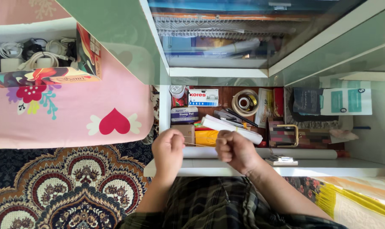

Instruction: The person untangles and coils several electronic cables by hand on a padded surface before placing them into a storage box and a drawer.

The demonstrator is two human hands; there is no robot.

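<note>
My left hand (168, 150) and my right hand (234, 150) are both closed into fists over the front of an open drawer (226, 167). A thin tan strand, like a rubber band or string (201, 144), is stretched taut between them. Right behind the hands lie a rolled white paper (230, 128) and a yellow packet (206, 138). I cannot tell exactly what the strand is.
The drawer holds a tape roll (244, 102), a small blue-and-white box (203, 97), a stamp pad box (184, 114), pens and a patterned case (286, 135). A glass shelf with notebooks (218, 42) is above. A box of white chargers (35, 55) sits on a pink cloth at left.
</note>
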